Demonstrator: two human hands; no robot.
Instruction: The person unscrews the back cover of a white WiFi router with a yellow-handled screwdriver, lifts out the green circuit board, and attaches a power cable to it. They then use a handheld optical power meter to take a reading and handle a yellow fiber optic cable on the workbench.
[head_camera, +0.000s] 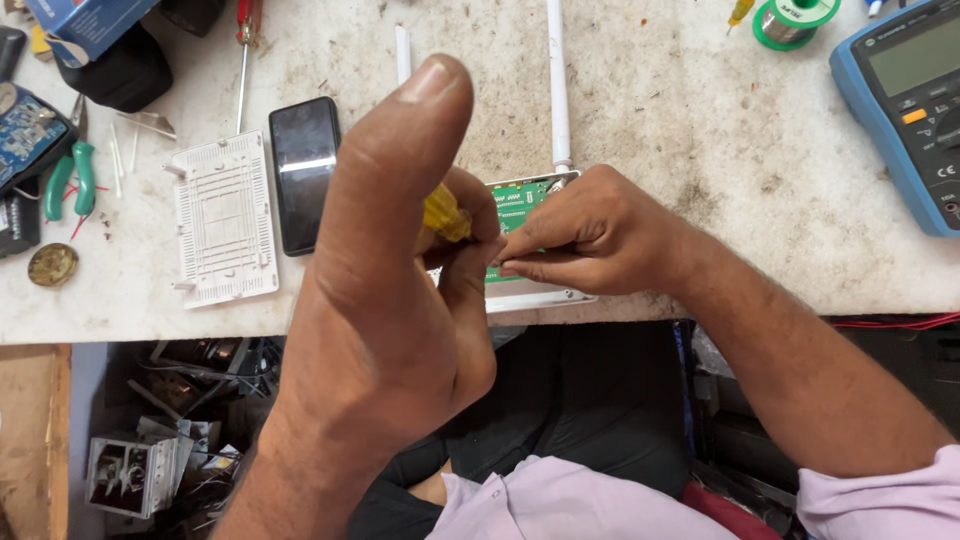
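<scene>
Two hands work over one opened router (520, 215), which we take as our landmark; it lies at the near edge of the pale, scuffed surface (700, 130). We see its green circuit board (517, 207) exposed inside a white lower shell, with two white antennas (557, 80) running from its far side away from us.

The left hand (385, 290) is raised close to the camera, just left of the router, and is closed around a yellow-handled screwdriver (443, 213); only part of the handle shows between the thumb and the curled fingers, and the tip is hidden. The right hand (585, 235) rests on the router's right half, fingers bunched together in a pinch at the board's near edge. We cannot tell what, if anything, it pinches.

Left of the router lies a black phone (304, 172), screen up. Just beyond the phone, further left, lies the white vented cover (224, 218). A red-handled screwdriver (244, 55) lies beyond that cover. Green-handled pliers (72, 178) lie well to the left of the router. A solder spool (790, 20) sits to the far right of the router, and a blue multimeter (905, 100) sits further right at the surface's edge.
</scene>
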